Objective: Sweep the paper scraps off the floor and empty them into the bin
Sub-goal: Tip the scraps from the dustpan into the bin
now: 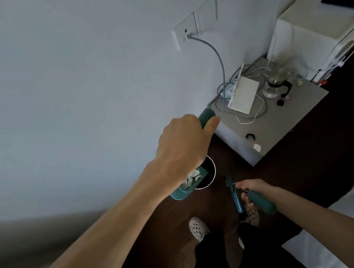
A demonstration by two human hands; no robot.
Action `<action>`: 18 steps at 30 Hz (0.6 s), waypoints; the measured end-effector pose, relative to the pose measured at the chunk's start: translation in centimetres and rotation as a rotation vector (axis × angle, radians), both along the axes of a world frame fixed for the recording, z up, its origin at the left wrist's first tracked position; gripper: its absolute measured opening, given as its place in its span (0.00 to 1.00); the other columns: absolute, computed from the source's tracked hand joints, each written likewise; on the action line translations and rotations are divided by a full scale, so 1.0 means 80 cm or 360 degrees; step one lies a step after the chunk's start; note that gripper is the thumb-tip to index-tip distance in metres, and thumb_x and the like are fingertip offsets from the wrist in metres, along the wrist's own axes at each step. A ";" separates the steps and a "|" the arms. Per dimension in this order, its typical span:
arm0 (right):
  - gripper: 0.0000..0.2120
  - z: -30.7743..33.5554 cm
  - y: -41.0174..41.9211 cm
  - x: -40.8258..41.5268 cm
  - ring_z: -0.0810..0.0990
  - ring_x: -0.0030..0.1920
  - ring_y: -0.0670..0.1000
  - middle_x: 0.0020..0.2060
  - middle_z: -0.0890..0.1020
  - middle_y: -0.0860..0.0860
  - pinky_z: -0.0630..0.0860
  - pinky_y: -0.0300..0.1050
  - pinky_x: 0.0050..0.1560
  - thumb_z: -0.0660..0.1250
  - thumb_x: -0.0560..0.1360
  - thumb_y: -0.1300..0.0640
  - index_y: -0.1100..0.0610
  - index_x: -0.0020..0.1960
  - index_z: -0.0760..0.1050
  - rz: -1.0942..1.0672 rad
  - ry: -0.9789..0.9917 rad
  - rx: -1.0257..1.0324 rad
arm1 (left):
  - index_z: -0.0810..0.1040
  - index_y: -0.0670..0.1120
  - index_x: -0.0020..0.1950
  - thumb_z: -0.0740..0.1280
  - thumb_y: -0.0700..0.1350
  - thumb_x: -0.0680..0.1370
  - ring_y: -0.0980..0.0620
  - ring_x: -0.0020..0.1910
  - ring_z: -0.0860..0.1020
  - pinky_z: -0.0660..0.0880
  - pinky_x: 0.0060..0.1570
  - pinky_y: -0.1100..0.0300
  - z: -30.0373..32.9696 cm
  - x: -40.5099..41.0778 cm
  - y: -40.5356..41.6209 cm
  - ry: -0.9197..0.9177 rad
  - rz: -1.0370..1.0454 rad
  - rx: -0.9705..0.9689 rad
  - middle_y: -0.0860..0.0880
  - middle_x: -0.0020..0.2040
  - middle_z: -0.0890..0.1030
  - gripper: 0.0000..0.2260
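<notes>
My left hand (183,146) grips the teal handle (206,114) of a dustpan (182,192) and holds it tilted over the bin (212,173), a dark round bin with a white rim beside the wall. White paper scraps (192,178) lie in the pan at its lower lip, over the bin's opening. My right hand (253,191) holds a teal hand broom (235,195) by its handle, low and to the right of the bin, head pointing toward the floor.
A grey low cabinet (279,124) with a white router, cables and a glass jug stands right of the bin. A white appliance (317,31) sits beyond it. A bed edge (352,214) is at the right. My feet in perforated clogs stand on the dark floor.
</notes>
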State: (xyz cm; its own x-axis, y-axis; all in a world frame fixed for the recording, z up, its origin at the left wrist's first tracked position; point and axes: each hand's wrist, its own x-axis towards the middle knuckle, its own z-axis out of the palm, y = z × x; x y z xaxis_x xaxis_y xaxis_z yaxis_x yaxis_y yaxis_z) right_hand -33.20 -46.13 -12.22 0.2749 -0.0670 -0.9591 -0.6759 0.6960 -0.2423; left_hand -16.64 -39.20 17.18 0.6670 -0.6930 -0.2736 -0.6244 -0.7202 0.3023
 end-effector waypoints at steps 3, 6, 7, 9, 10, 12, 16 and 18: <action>0.13 -0.013 -0.006 -0.005 0.72 0.19 0.49 0.26 0.76 0.56 0.71 0.38 0.21 0.62 0.79 0.57 0.59 0.62 0.73 0.0060 0.0016 0.0005 | 0.68 0.45 0.33 0.56 0.66 0.80 0.43 0.33 0.78 0.73 0.33 0.53 -0.013 -0.012 0.014 -0.0108 -0.0112 0.0048 0.45 0.33 0.77 0.27; 0.10 -0.019 -0.010 -0.004 0.71 0.16 0.48 0.27 0.74 0.56 0.71 0.37 0.20 0.63 0.79 0.58 0.58 0.60 0.73 0.0076 0.0002 -0.0018 | 0.73 0.46 0.38 0.53 0.68 0.79 0.45 0.35 0.79 0.79 0.38 0.49 -0.028 -0.024 0.028 -0.0144 -0.0235 0.0082 0.46 0.35 0.79 0.27; 0.09 -0.019 -0.011 -0.002 0.71 0.16 0.49 0.27 0.73 0.56 0.70 0.37 0.20 0.63 0.80 0.58 0.58 0.59 0.73 0.0083 -0.0005 -0.0016 | 0.75 0.46 0.40 0.52 0.68 0.79 0.45 0.35 0.80 0.80 0.39 0.48 -0.032 -0.026 0.033 -0.0143 -0.0259 0.0087 0.47 0.36 0.80 0.28; 0.07 -0.020 -0.016 -0.003 0.70 0.16 0.49 0.26 0.72 0.57 0.69 0.37 0.19 0.62 0.80 0.58 0.57 0.57 0.73 0.0102 -0.0027 -0.0017 | 0.75 0.45 0.42 0.52 0.69 0.78 0.45 0.35 0.80 0.80 0.39 0.47 -0.039 -0.026 0.043 -0.0118 -0.0282 0.0109 0.47 0.36 0.80 0.29; 0.06 -0.019 -0.019 -0.003 0.70 0.16 0.49 0.26 0.72 0.57 0.69 0.36 0.19 0.61 0.80 0.58 0.57 0.56 0.73 0.0106 -0.0034 -0.0016 | 0.75 0.45 0.41 0.52 0.69 0.78 0.46 0.35 0.79 0.79 0.38 0.48 -0.041 -0.025 0.048 -0.0099 -0.0296 0.0120 0.47 0.36 0.80 0.29; 0.07 -0.018 -0.023 -0.005 0.70 0.16 0.49 0.25 0.72 0.56 0.69 0.36 0.19 0.62 0.80 0.57 0.56 0.57 0.72 0.0103 -0.0047 0.0006 | 0.75 0.45 0.41 0.52 0.70 0.78 0.47 0.33 0.78 0.78 0.37 0.51 -0.045 -0.025 0.060 -0.0088 -0.0345 0.0122 0.48 0.35 0.79 0.29; 0.11 -0.017 -0.025 -0.005 0.69 0.18 0.49 0.24 0.71 0.55 0.68 0.36 0.19 0.62 0.80 0.56 0.57 0.62 0.71 0.0080 -0.0077 0.0009 | 0.75 0.46 0.44 0.52 0.69 0.78 0.51 0.32 0.74 0.71 0.35 0.57 -0.053 -0.029 0.082 -0.0132 -0.0429 0.0167 0.51 0.35 0.76 0.29; 0.14 -0.014 -0.021 -0.003 0.69 0.18 0.48 0.26 0.71 0.56 0.68 0.36 0.19 0.61 0.81 0.56 0.57 0.65 0.71 0.0051 -0.0103 0.0013 | 0.74 0.46 0.45 0.52 0.69 0.78 0.52 0.32 0.73 0.71 0.35 0.58 -0.057 -0.033 0.093 -0.0135 -0.0470 0.0176 0.52 0.35 0.73 0.28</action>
State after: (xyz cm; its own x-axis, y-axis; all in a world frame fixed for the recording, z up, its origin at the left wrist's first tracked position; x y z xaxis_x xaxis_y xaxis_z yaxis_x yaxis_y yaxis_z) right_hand -33.45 -47.81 -13.38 0.3383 -0.0493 -0.9398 -0.6811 0.6763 -0.2806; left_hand -19.29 -31.75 12.63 0.4650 -0.8292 -0.3101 -0.8309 -0.5297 0.1705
